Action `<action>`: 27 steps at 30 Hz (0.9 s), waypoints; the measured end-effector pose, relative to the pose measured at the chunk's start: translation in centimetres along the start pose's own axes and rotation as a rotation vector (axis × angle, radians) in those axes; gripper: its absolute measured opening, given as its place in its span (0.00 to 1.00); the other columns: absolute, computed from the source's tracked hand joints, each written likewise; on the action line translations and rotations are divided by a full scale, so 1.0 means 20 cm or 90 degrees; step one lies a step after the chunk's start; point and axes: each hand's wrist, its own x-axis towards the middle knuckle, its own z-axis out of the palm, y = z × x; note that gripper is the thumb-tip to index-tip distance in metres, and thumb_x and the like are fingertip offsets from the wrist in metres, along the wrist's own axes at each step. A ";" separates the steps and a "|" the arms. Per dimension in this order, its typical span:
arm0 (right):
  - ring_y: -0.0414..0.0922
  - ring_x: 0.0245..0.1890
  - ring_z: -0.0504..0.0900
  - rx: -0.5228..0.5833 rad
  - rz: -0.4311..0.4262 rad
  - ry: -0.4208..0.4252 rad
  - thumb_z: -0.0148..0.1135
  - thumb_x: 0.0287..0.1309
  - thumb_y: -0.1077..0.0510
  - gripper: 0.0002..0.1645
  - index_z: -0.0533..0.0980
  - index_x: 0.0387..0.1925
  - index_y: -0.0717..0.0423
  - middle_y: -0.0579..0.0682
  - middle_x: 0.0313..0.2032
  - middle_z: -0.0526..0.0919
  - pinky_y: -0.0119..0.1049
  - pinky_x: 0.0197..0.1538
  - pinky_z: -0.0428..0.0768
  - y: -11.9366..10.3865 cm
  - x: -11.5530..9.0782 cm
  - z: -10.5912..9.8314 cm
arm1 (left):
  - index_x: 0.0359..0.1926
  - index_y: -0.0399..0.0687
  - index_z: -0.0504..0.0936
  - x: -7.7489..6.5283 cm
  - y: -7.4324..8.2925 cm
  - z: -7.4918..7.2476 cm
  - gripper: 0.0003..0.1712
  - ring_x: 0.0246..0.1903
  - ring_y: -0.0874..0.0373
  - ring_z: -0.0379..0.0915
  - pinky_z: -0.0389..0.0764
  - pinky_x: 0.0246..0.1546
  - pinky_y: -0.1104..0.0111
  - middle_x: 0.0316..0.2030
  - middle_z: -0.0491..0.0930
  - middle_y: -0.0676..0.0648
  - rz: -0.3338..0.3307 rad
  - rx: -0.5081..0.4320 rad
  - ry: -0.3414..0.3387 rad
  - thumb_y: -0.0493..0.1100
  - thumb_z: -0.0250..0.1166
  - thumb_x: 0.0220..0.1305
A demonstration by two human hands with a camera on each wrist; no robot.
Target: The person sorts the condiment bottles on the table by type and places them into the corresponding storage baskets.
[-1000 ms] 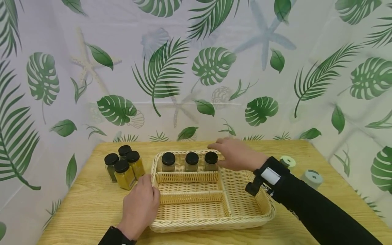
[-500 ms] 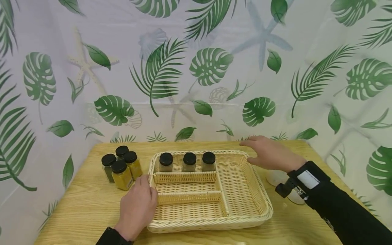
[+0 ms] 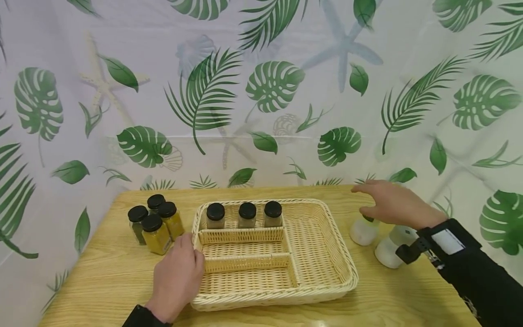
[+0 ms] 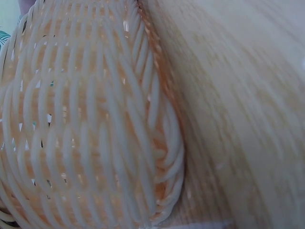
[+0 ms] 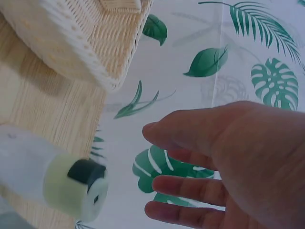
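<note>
My left hand (image 3: 176, 277) grips the left rim of a pale wicker basket (image 3: 282, 297); the left wrist view shows the basket's woven side (image 4: 86, 119) close up. Three spice jars with black lids, among them the rightmost jar (image 3: 273, 213), stand in its back left compartment. To the right of the basket my right hand (image 3: 398, 204) hangs in the air, fingers spread and holding nothing. Below it stand a white bottle (image 3: 362, 232) and a second white bottle (image 3: 388, 254), partly hidden by the wrist. In the right wrist view, one bottle's yellow-green cap (image 5: 64, 183) shows beside the fingers (image 5: 186, 188).
Several black-lidded jars cluster left of the basket, with yellow contents in the front jar (image 3: 157, 236) and dark green in another jar (image 3: 137, 222). A leaf-patterned cloth (image 3: 261, 91) rises behind the wooden table (image 3: 102, 272). Low dividers (image 3: 245, 262) split the basket's left part.
My right hand has moved right, away from the rightmost jar in the basket, to above the white bottles. The left hand keeps hold of the rim. The head view has shifted slightly.
</note>
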 end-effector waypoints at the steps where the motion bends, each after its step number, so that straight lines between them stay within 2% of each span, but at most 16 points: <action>1: 0.64 0.61 0.77 0.003 0.006 -0.003 0.66 0.61 0.50 0.31 0.76 0.64 0.55 0.63 0.62 0.78 0.60 0.52 0.79 0.02 0.00 0.00 | 0.62 0.32 0.72 0.00 0.00 0.00 0.25 0.38 0.41 0.83 0.79 0.25 0.52 0.52 0.79 0.34 0.001 0.000 0.001 0.45 0.49 0.72; 11: 0.66 0.57 0.77 0.019 0.025 -0.055 0.67 0.60 0.49 0.30 0.77 0.61 0.58 0.65 0.58 0.79 0.59 0.49 0.78 0.13 -0.01 0.08 | 0.61 0.31 0.72 0.00 -0.01 0.00 0.24 0.35 0.42 0.82 0.77 0.21 0.56 0.51 0.79 0.34 0.010 0.005 0.006 0.44 0.49 0.72; 17: 0.57 0.47 0.82 0.031 0.032 -0.101 0.67 0.58 0.53 0.30 0.77 0.61 0.59 0.66 0.55 0.79 0.50 0.42 0.81 0.16 0.00 0.15 | 0.61 0.32 0.72 0.00 0.00 0.00 0.24 0.35 0.42 0.82 0.77 0.21 0.56 0.50 0.79 0.34 0.010 0.003 0.012 0.44 0.49 0.72; 22: 0.49 0.38 0.81 0.028 0.029 -0.108 0.66 0.55 0.57 0.28 0.77 0.59 0.60 0.66 0.53 0.79 0.43 0.35 0.77 0.17 0.01 0.17 | 0.60 0.32 0.73 0.00 -0.01 0.00 0.23 0.32 0.44 0.81 0.75 0.19 0.58 0.49 0.79 0.35 0.009 0.003 0.018 0.44 0.49 0.72; 27: 0.49 0.40 0.82 0.023 0.023 -0.100 0.67 0.57 0.57 0.26 0.78 0.56 0.60 0.63 0.50 0.80 0.46 0.38 0.80 0.16 0.01 0.18 | 0.61 0.33 0.72 0.00 -0.01 0.00 0.23 0.31 0.45 0.81 0.73 0.19 0.59 0.49 0.79 0.35 0.008 0.001 0.011 0.44 0.49 0.72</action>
